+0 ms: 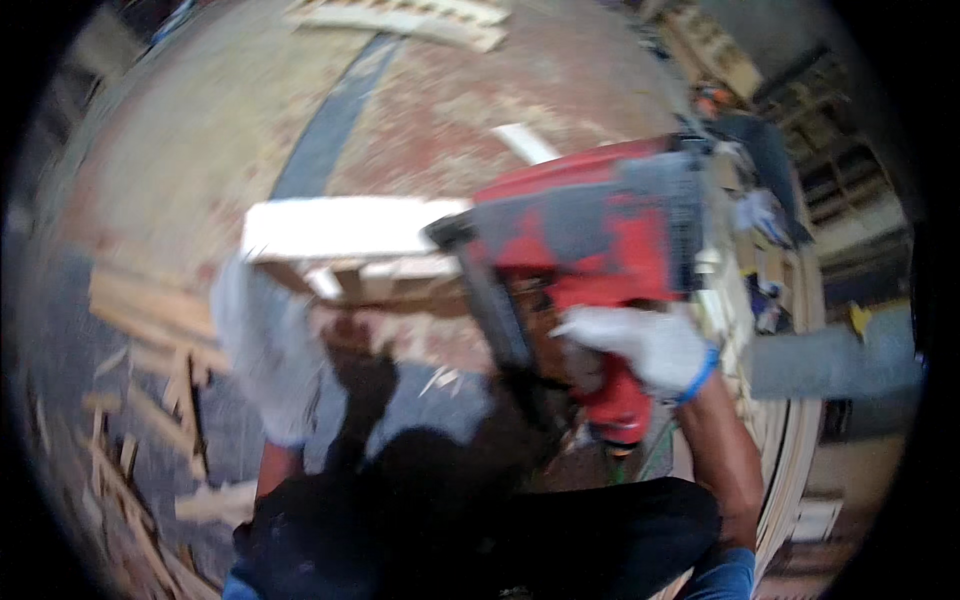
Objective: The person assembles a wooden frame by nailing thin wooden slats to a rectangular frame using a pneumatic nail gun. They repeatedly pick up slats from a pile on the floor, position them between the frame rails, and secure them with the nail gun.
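Right now the white-gloved right hand (640, 345) is wrapped around the handle of a red and grey nail gun (600, 235), whose dark nose sits up at the right end of a bright wooden piece (345, 228). Well apart from it, the left hand (268, 345) (blurred, so I cannot tell whether it grips) is at that piece's left end, with wood scraps (160, 315) strewn further left.

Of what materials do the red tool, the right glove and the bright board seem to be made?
Red tool: perhaps plastic or painted metal, red with gray patches; blur leaves it open.
Right glove: likely knitted fabric, matte white with blue cuff.
Bright board: probably wood, straight-edged; glare hides any grain.
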Action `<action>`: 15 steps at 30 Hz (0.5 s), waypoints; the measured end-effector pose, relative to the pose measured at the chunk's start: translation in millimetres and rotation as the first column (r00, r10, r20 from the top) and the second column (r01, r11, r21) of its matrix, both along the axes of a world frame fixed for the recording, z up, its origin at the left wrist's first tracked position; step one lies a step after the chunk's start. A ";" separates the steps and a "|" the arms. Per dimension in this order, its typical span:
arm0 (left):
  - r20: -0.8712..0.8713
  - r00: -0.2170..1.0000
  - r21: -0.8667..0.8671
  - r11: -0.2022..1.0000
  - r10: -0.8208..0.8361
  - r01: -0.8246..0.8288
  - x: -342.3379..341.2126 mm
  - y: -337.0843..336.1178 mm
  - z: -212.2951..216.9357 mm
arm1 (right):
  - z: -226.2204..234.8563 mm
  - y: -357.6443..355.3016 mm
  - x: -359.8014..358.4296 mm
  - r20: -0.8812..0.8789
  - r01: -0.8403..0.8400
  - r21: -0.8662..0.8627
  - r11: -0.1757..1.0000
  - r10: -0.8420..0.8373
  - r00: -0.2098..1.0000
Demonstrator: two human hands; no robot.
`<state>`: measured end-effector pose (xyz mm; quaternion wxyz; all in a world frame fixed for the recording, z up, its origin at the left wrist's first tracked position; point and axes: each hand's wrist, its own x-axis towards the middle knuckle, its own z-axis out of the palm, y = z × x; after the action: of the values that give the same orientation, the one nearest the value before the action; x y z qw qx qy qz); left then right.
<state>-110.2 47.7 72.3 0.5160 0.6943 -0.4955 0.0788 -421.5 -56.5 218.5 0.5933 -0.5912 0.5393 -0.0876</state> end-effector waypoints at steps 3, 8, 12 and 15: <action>0.287 0.952 0.012 0.995 -0.102 0.103 13.2 -37.7 7.5 | 0.3 9.4 -19.0 0.163 0.182 0.101 0.978 -0.196 0.967; -0.228 0.965 0.029 0.990 -0.126 0.136 22.8 -9.2 11.6 | -0.5 12.9 -9.1 0.149 0.119 0.027 0.993 -0.122 0.981; -0.240 0.950 0.125 0.964 -0.201 0.235 -18.2 4.3 -28.9 | 9.4 14.7 0.3 0.159 0.155 0.028 0.988 -0.157 0.975; -0.455 0.873 0.269 0.907 -0.178 0.325 -15.8 -28.4 -67.9 | 4.6 9.4 -5.9 0.149 0.183 0.055 0.982 -0.190 0.971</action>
<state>-126.1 19.3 4.4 0.4896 0.7010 -0.4662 -0.2272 -427.3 -47.1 223.1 0.6340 -0.5173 0.5469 -0.1771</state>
